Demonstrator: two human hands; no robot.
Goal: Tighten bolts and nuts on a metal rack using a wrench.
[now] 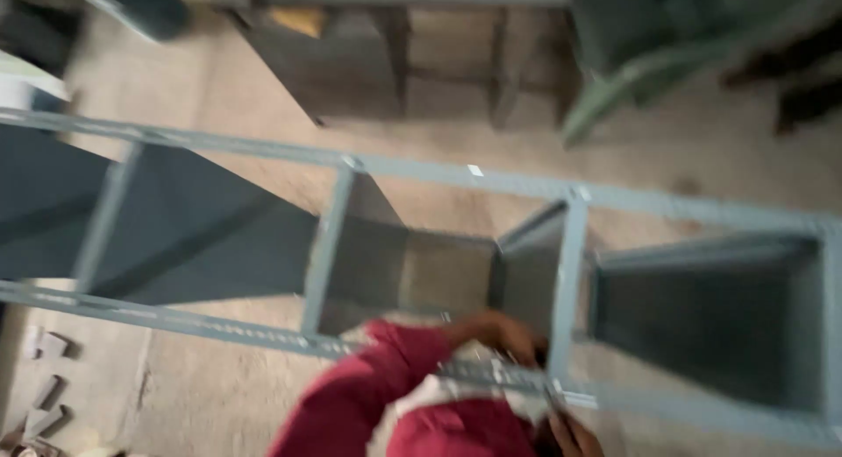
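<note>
Hands (500,334) (574,435) meet the grey metal rack's (456,178) near rail, grip unclear through blur, open bays either side.

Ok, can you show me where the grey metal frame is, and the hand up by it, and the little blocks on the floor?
grey metal frame (567,273): head view, on an upright crossbar.
hand (500,332): head view, on its back.
little blocks (48,396): head view, on one block lying on the floor.

— What is being handled?
— A long grey-blue metal rack frame (456,181), lying across the view, slanting down to the right, blurred.
— Its build?
— Two slotted rails joined by cross pieces, with sheet panels forming open box-like bays.
</note>
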